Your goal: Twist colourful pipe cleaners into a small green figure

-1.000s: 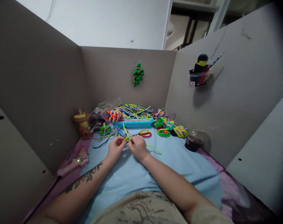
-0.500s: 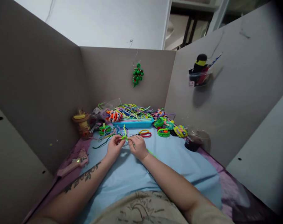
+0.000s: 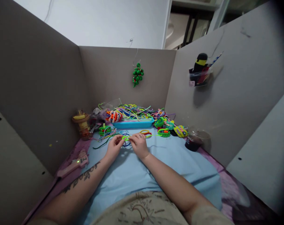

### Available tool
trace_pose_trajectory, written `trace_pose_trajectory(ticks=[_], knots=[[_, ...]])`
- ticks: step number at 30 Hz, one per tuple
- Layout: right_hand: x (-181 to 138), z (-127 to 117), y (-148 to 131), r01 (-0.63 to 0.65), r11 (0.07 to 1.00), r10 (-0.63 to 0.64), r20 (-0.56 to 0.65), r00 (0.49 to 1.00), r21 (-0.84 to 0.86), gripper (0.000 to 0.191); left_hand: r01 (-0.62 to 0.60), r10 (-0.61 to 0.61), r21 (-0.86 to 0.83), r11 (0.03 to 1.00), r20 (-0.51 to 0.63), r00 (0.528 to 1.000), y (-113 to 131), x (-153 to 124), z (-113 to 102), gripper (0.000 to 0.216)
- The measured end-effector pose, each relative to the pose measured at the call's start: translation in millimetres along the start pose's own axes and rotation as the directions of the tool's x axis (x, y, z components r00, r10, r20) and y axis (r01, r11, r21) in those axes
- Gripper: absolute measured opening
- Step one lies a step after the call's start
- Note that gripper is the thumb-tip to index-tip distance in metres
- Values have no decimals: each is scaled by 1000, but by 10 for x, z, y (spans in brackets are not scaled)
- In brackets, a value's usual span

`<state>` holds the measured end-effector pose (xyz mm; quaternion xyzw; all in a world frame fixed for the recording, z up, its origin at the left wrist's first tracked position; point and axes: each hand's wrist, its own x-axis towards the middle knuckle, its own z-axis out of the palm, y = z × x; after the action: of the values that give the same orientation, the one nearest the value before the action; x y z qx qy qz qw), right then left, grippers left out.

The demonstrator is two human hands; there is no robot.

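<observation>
Pinching a small lime-green piece btwn thumb and fingers, the left hand has its left end; the right hand nips the right side, fingertips nearly meeting; exact finger contact too small to tell; piece sits in the air just above the blue cloth, approx. centre.

Step in hand, as I judge it: bending or twisting fuzzy stem by hand; a lime strand shows beyond the R hand, prob. the same stem's free end; next move seems to call for a firm L pinch as anchor, w/ the R fingers guiding the strand, tension light so the shape doesn't slip.

Just behind the hands, a dark-blue loop on the cloth; scissors, red/yellow handles, partly hidden by the R hand; they're within easy reach if a trim is wanted.

Further out: blue tray under a heap of coloured stems; a green ring-shaped piece and a yellow-purple one to the right; a green figure to the left; pink glue gun, light lit, at far L, well apart; dark cup far R.
</observation>
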<state>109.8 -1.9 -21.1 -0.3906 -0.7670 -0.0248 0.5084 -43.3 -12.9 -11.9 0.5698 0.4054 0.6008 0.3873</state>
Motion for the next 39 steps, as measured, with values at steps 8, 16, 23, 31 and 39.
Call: trace_pose_trajectory(ticks=[8, 16, 23, 31, 39], knots=[[48, -4, 145, -122, 919, 129, 7, 992, 375, 12, 34, -34, 6, 999, 155, 987, 25, -10, -29, 27], [63, -30, 111, -182, 858, 132, 135, 982, 480, 7, -57, 41, 164, 985, 103, 994, -12, 3, -60, 39], [47, -19, 49, -102, 960, 125, -76, 989, 261, 11, -57, 69, 159, 986, -71, 995, 64, -73, 0, 30], [14, 45, 54, -41, 958, 55, -42, 998, 285, 10, 65, -65, 8, 998, -44, 997, 134, -123, 93, 30], [20, 35, 36, -76, 942, 93, -36, 995, 325, 11, -28, 53, 179, 983, -134, 990, 29, -60, 21, 31]])
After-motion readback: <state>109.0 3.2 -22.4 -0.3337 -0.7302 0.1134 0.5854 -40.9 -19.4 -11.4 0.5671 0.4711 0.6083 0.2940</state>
